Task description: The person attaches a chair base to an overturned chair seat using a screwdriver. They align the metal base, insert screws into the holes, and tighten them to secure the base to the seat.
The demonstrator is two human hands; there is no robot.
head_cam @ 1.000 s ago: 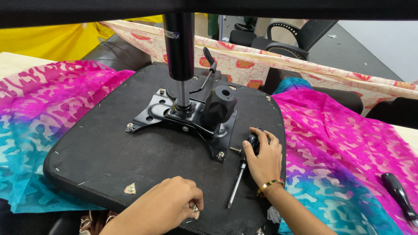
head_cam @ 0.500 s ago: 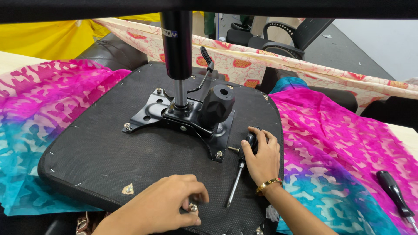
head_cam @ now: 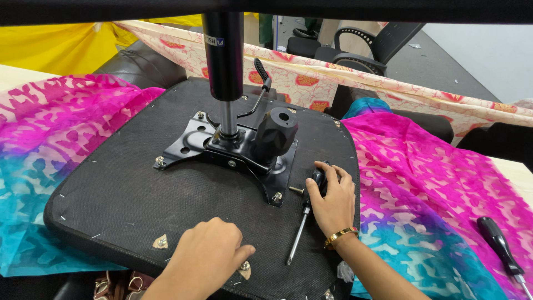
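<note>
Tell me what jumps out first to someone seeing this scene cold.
The upturned black chair seat fills the middle, with its black metal tilt mechanism bolted on and the gas cylinder rising straight up from it. Bright pink and teal patterned cloth spreads under the seat on both sides. At the near edge the right hand grips a screwdriver lying on the seat, while the left hand rests by a small fitting.
</note>
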